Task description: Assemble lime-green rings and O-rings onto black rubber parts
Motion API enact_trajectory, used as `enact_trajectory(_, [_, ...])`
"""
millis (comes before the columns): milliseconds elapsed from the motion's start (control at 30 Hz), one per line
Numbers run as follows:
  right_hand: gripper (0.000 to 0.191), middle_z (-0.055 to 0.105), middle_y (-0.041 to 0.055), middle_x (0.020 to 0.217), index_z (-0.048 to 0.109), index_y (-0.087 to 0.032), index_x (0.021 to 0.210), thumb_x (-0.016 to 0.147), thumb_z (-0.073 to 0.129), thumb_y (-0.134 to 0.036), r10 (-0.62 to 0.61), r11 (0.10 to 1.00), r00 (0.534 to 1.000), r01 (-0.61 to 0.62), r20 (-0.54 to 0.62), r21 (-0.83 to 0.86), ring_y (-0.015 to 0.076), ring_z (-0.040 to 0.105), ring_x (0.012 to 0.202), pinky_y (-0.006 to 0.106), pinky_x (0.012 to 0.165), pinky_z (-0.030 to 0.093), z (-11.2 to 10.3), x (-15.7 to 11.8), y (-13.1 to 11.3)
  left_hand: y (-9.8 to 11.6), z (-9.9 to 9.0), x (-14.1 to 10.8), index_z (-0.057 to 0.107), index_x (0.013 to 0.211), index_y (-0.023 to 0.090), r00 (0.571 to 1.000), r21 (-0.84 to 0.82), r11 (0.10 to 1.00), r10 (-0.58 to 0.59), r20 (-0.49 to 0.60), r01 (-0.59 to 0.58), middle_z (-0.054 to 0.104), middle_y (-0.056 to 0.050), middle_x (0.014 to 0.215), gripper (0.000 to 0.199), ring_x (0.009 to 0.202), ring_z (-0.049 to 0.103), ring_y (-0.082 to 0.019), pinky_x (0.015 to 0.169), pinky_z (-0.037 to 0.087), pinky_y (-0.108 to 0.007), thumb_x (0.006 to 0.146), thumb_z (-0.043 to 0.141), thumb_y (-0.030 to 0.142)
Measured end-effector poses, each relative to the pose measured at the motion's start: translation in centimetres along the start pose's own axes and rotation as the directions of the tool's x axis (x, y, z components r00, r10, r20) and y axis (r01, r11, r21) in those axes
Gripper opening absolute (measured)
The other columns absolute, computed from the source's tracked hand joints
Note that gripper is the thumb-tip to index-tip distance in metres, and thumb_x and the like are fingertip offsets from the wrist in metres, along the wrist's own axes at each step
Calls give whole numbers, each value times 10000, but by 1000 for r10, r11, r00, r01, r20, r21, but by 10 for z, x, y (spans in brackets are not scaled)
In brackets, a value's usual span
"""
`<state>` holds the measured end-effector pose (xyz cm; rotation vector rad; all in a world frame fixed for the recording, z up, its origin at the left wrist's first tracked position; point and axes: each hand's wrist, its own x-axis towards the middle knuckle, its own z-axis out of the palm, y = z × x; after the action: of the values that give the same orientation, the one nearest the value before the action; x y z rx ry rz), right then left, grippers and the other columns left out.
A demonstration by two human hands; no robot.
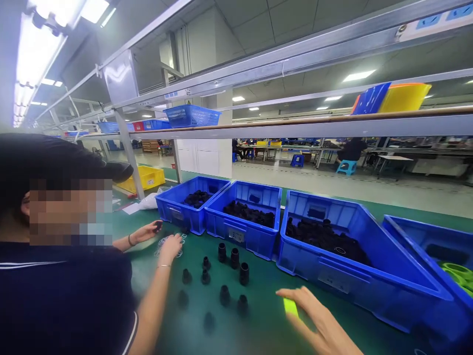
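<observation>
My right hand (314, 315) is at the lower right, thumb and fingers closed around a small lime-green plastic piece (290, 306). Part of that piece is hidden by the fingers, so its full shape does not show. To the left of it, several black plastic fittings stand on the green table, among them a taller tube-shaped fitting (244, 273) and a smaller stepped fitting (205, 276). The nearest ones look blurred. My left hand is out of the picture.
A co-worker in a cap (55, 158) sits at left, both hands over thin clear rings (184, 237). Blue bins with black parts, such as the middle bin (240, 239), line the table's back. Lime-green rings (458, 273) fill the right bin. A shelf (258, 130) spans above.
</observation>
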<state>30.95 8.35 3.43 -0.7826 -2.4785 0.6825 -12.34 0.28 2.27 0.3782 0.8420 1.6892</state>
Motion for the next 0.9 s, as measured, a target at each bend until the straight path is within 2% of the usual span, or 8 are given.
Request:
enact_trajectory(100, [198, 637, 20, 987, 563, -264, 1029, 956, 507, -439, -41, 999, 999, 42, -35, 18, 197, 612, 920, 342, 855, 521, 19, 52, 0, 11, -20, 11, 456, 506, 155, 997, -50, 996, 79, 5, -79, 416, 42, 481, 536, 583, 627, -77, 498, 405, -177, 1013, 357, 296])
enact_trajectory(233, [99, 590, 29, 1038, 477, -246, 942, 963, 520, -332, -168, 986, 984, 169, -63, 7, 185, 564, 963, 334, 859, 488, 60, 101, 9, 8, -33, 15, 421, 497, 178, 983, -108, 977, 184, 7, -183, 414, 56, 476, 528, 545, 605, -74, 450, 380, -162, 968, 440, 416])
enact_trajectory(333, [56, 585, 24, 1036, 489, -242, 933, 965, 515, -279, -224, 962, 973, 230, 56, -145, 177, 567, 955, 312, 836, 486, 85, 119, 19, 15, -36, 13, 451, 545, 190, 968, -125, 960, 252, 7, -249, 447, 69, 530, 493, 517, 557, -41, 450, 390, -143, 889, 543, 530])
enact_trajectory(500, [106, 601, 22, 910, 566, -228, 871, 947, 528, -292, -203, 934, 968, 237, 150, -268, 194, 620, 799, 305, 689, 493, 106, 131, 35, 30, -31, 10, 445, 497, 203, 942, -114, 936, 335, -5, -334, 416, 72, 487, 485, 462, 520, -34, 418, 381, -111, 826, 656, 491])
enact_trajectory(600, [142, 608, 31, 891, 617, -231, 876, 949, 512, -294, -188, 919, 968, 234, 168, -318, 203, 634, 734, 305, 625, 476, 101, 128, 38, 29, -24, 11, 406, 434, 193, 939, -97, 935, 343, -14, -342, 414, 50, 437, 520, 436, 533, -65, 375, 324, -114, 845, 629, 421])
enact_trajectory(733, [138, 636, 50, 861, 667, -230, 859, 904, 538, -215, -165, 862, 965, 242, 206, -446, 240, 663, 742, 312, 596, 478, 76, 104, 50, 23, -16, 4, 434, 423, 145, 956, -67, 954, 291, -26, -292, 507, -10, 436, 615, 434, 535, -78, 422, 331, -143, 973, 310, 390])
enact_trajectory(867, [124, 672, 70, 864, 697, -221, 857, 877, 578, -195, -108, 788, 963, 233, 246, -570, 280, 699, 767, 355, 614, 540, 39, 65, 78, 21, -12, -10, 597, 724, 213, 983, -29, 985, 170, -69, -172, 589, -7, 636, 302, 590, 591, -139, 465, 444, -228, 880, 628, 470])
enact_trajectory(900, [122, 677, 74, 868, 700, -218, 851, 879, 584, -194, -95, 778, 962, 232, 255, -584, 289, 701, 784, 376, 630, 557, 30, 55, 85, 20, -11, -13, 616, 810, 209, 986, -20, 989, 146, -83, -148, 604, -14, 703, 288, 632, 598, -142, 500, 471, -244, 883, 620, 487])
